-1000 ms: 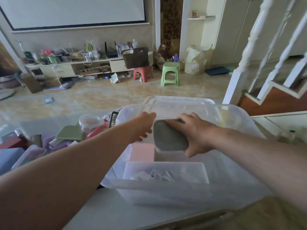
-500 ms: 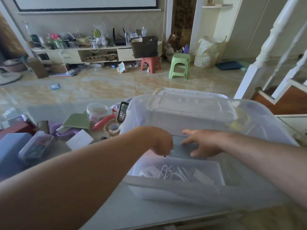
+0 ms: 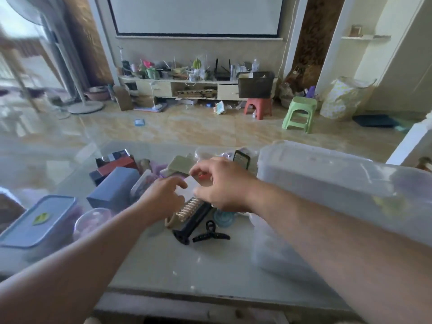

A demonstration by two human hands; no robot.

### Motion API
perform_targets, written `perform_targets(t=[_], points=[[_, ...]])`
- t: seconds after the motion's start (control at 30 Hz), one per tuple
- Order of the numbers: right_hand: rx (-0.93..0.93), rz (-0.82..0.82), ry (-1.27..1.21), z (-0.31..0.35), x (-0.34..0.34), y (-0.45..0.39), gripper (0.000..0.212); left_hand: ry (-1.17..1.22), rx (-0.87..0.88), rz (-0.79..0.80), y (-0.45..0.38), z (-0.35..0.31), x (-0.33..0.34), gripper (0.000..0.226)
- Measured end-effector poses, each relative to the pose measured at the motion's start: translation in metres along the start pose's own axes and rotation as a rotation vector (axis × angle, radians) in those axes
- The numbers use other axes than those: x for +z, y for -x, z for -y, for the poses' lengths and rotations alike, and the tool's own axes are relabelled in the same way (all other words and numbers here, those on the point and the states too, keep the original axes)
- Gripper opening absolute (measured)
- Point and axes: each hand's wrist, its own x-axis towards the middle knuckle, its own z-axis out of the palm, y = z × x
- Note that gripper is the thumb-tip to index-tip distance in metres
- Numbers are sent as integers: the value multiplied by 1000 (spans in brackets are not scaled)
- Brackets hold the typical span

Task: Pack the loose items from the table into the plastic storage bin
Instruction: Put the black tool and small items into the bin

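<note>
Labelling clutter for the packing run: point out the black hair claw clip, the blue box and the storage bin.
black hair claw clip (image 3: 211, 234), head view, on its middle hinge.
blue box (image 3: 113, 188), head view, on its top face.
storage bin (image 3: 327, 181), head view, on its translucent side wall.

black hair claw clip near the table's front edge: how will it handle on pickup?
The black claw clip looks like rigid plastic, so probably stiff and light. Its curved prongs rest unevenly on the glossy table, so a push may make it skid or spin. It lies apart from the black comb, so snagging seems unlikely.
</note>
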Motion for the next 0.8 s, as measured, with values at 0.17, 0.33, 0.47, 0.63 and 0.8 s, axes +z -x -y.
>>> perform_targets(t=[0.17,0.33,0.47,0.63,0.8], points=[[326,110,89,-19,97,-31,45,-31,-124,170,17,46,59,74],[504,123,144,-47,145,-51,60,2,-21,217,14,38,68,70],[574,41,95,-50,149,-62,46,84,2,284,14,35,66,73],[565,131,286,-48,160,-57,66,205,107,560,10,54,56,58],[624,-19,234,-45,162,-54,93,27,199,255,0,73,40,46]])
